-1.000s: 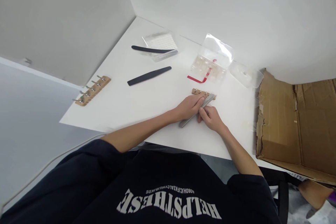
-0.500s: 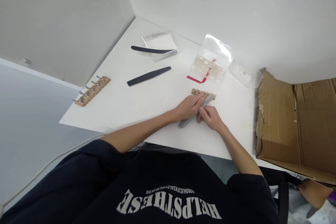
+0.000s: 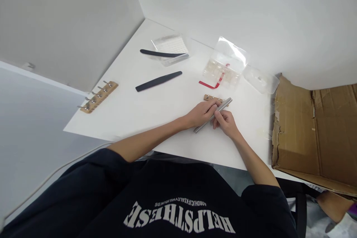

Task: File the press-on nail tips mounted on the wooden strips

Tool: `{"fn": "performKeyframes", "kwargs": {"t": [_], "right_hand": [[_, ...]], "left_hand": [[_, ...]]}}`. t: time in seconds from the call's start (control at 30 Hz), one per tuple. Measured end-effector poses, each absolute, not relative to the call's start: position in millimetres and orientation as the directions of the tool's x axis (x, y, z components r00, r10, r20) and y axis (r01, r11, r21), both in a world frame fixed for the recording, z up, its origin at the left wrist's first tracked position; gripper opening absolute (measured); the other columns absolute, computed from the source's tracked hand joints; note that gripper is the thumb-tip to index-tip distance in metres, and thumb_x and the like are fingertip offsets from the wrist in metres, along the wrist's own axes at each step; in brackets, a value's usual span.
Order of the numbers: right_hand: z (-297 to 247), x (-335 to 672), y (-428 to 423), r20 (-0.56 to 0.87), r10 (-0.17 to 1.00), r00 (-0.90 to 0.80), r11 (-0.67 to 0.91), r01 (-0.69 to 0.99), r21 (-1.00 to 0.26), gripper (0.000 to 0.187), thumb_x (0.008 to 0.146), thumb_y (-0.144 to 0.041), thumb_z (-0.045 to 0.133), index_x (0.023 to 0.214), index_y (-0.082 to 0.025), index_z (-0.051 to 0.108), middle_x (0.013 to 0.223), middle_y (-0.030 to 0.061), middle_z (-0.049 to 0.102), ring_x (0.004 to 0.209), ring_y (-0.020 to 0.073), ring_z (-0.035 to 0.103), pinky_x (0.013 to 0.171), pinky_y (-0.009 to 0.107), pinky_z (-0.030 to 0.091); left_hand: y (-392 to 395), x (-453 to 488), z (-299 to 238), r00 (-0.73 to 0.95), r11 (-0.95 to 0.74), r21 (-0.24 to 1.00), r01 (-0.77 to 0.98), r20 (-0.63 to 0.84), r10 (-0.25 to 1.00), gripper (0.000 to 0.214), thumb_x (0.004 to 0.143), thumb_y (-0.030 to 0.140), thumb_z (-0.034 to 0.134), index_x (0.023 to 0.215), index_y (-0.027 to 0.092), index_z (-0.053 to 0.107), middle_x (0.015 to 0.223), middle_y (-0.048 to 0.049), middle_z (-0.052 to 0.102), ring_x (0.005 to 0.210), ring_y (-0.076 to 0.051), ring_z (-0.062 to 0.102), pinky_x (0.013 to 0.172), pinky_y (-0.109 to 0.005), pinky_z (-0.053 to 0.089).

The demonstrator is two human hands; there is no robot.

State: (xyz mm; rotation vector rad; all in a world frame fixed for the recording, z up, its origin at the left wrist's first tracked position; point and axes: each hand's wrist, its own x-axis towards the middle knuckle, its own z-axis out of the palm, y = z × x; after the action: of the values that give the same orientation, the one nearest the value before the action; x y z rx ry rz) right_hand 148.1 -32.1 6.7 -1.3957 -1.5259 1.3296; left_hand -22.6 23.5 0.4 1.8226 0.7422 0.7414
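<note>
My right hand (image 3: 226,123) is closed round a long grey nail file (image 3: 205,124), held at a slant over a small wooden strip with metal studs (image 3: 209,97). The file's far tip lies over the strip's right end. My left hand (image 3: 201,113) rests on the white table (image 3: 156,108) beside the strip, fingers curled against the file and the strip's near edge; what its fingertips pinch is hidden.
A second studded wooden strip (image 3: 98,96) lies at the table's left edge. Two black files (image 3: 158,81) (image 3: 158,53), a clear sheet packet (image 3: 170,46), an open clear box with pale tips (image 3: 223,70) and a red strip (image 3: 208,83) lie farther back. A torn cardboard box (image 3: 315,134) stands at the right.
The grey file has slid forward and to the right along the strip, and my right hand has moved with it. My left hand has stayed in place.
</note>
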Motion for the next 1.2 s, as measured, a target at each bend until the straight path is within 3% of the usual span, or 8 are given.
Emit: {"fn": "performKeyframes", "kwargs": {"t": [0.13, 0.37, 0.83, 1.2], "right_hand": [[2.7, 150.4, -30.8, -0.151, 0.967, -0.208, -0.100, 0.235, -0.967, 0.066, 0.096, -0.076, 0.049, 0.060, -0.022, 0.058, 0.049, 0.0033, 0.063, 0.048, 0.0151, 0.056, 0.053, 0.030, 0.049], [-0.1, 153.1, -26.0, -0.155, 0.969, -0.193, -0.124, 0.165, -0.979, 0.065, 0.094, -0.080, 0.047, 0.063, -0.023, 0.056, 0.048, 0.0005, 0.061, 0.043, 0.0150, 0.055, 0.047, 0.030, 0.045], [-7.0, 155.2, -24.6, -0.175, 0.963, -0.205, -0.137, 0.185, -0.973, 0.067, 0.092, -0.085, 0.043, 0.067, -0.023, 0.055, 0.057, 0.0033, 0.064, 0.049, 0.0177, 0.059, 0.049, 0.032, 0.052], [-9.3, 155.9, -23.0, -0.157, 0.969, -0.192, -0.130, 0.145, -0.981, 0.065, 0.093, -0.083, 0.046, 0.069, -0.023, 0.056, 0.054, 0.0014, 0.060, 0.046, 0.0167, 0.058, 0.046, 0.032, 0.051]], "left_hand": [[23.8, -22.3, -1.0, 0.620, -0.351, 0.923, 0.158, 0.184, 0.763, 0.019, 0.103, 0.024, 0.036, 0.100, 0.021, 0.054, 0.082, -0.0007, 0.065, 0.070, -0.016, 0.061, 0.073, -0.032, 0.049], [21.6, -23.1, -1.3, 0.664, -0.295, 0.945, 0.144, 0.128, 0.736, 0.025, 0.102, 0.023, 0.038, 0.122, 0.020, 0.053, 0.081, -0.0011, 0.070, 0.075, -0.019, 0.069, 0.078, -0.036, 0.054], [21.0, -23.0, -5.1, 0.659, -0.317, 0.926, 0.207, 0.107, 0.744, 0.031, 0.111, 0.036, 0.029, 0.124, 0.021, 0.051, 0.082, -0.0025, 0.073, 0.076, -0.022, 0.071, 0.079, -0.038, 0.054], [21.0, -21.1, -1.6, 0.663, -0.333, 0.924, 0.188, 0.131, 0.737, 0.027, 0.110, 0.032, 0.029, 0.121, 0.020, 0.050, 0.077, -0.0007, 0.074, 0.075, -0.020, 0.073, 0.076, -0.034, 0.055]]}}
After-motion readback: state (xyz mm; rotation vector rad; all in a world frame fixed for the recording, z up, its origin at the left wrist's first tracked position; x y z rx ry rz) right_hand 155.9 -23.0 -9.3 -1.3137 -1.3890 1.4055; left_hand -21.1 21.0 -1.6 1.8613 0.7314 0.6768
